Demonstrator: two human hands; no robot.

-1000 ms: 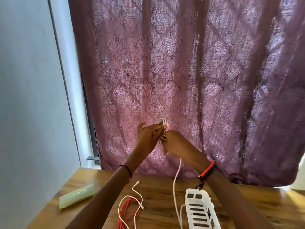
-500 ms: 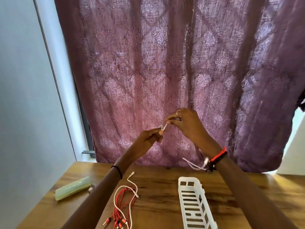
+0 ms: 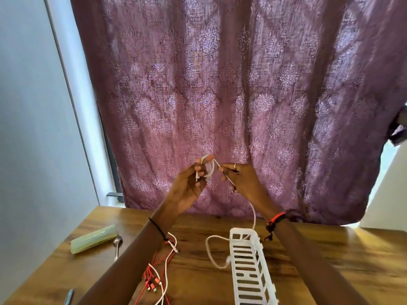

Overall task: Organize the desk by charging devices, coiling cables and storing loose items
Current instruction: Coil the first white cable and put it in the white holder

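The desk (image 3: 330, 260) is glossy grained wood; the slotted basket (image 3: 251, 271) is smooth white plastic. Far behind hangs a coarse-woven purple cloth curtain (image 3: 220, 95) (patterned, matt). The white cable (image 3: 209, 167) looks smooth.

A patterned purple curtain (image 3: 242, 95) hangs from 12 o'clock down to the wooden counter (image 3: 330, 260). A pale wall (image 3: 28, 128) fills 9 o'clock.
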